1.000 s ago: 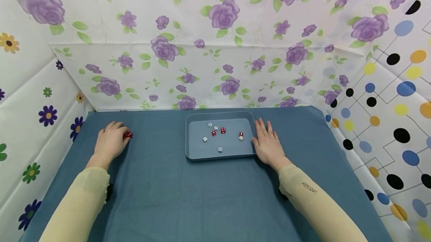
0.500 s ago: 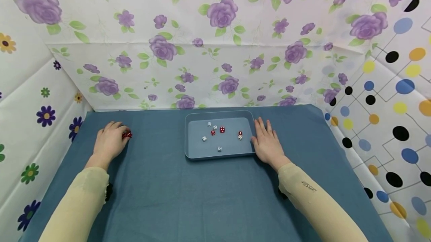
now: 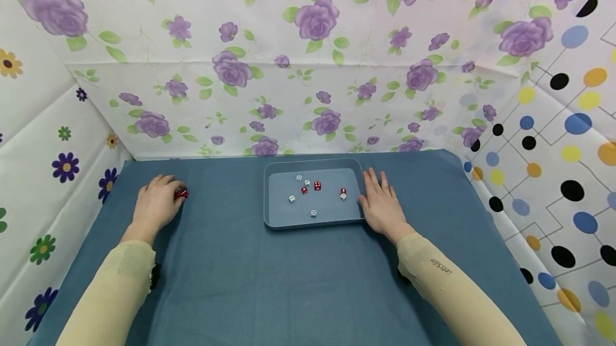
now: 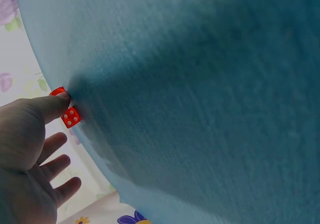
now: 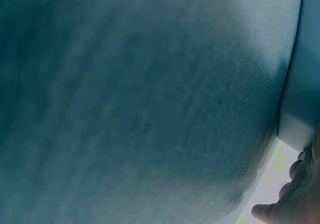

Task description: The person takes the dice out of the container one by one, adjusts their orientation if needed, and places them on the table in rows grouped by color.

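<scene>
At the table's left side, my left hand (image 3: 159,204) holds red dice (image 3: 181,193) between thumb and fingers, low over the cloth. Two red dice (image 4: 71,117) with white pips show in the left wrist view, the thumb overlapping one; the index finger is hidden behind them. A shallow blue-grey tray (image 3: 284,220) lies toward the back of the table. In it are several white dice (image 3: 314,213) and three red dice (image 3: 317,185), scattered. Against the tray's right edge rests my right hand (image 3: 384,209), fingers straight and slightly spread.
Blue cloth (image 3: 269,287) covers the table. Behind it hangs a white sheet with purple roses (image 3: 317,18). A daisy-print sheet (image 3: 29,185) stands at the left and a dotted sheet (image 3: 553,185) at the right.
The head view shifts very slightly. Both hands, the tray and the dice keep their places.
</scene>
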{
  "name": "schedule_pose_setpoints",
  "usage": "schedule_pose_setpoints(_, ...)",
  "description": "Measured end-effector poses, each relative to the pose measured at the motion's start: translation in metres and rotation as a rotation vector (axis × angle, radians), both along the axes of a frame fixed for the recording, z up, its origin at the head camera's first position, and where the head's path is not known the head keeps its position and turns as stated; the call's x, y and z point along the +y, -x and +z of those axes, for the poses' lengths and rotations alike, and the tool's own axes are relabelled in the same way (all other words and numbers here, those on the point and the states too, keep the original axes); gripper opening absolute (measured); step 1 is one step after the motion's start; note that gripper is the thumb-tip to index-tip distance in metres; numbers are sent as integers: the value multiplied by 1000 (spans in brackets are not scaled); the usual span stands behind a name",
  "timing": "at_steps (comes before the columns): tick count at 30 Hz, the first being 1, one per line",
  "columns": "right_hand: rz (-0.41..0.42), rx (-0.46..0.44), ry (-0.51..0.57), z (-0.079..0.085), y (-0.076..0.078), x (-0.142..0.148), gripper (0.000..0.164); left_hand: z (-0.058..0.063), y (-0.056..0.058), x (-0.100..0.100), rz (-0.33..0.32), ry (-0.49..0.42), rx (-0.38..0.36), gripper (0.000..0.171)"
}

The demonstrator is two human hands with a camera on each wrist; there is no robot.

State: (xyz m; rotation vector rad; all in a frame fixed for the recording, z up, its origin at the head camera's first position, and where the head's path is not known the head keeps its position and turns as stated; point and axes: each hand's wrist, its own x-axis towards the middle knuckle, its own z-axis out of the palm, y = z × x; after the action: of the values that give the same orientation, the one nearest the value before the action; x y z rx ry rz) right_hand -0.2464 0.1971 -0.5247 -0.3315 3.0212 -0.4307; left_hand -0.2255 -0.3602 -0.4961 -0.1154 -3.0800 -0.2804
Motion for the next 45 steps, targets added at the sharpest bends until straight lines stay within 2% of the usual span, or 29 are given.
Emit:
schedule_pose_setpoints(12,5,0,17,-3,2,1,71,1,-3,1,17,-20,-21,40)
schedule_pose_setpoints(20,4,-10,10,0,2,1,71,4,-5,15,-9,-72,41,40)
schedule_pose_setpoints(30,8,-18,15,0,1,0,71,11,-2,60,-70,-140,153,33)
schedule_pose_setpoints(40,6,-2,18,-2,2,1,71,20,4,127,-181,-240,232,28)
schedule_pose_setpoints(45,7,6,20,-1,2,1,71,23,6,163,-229,-256,227,27)
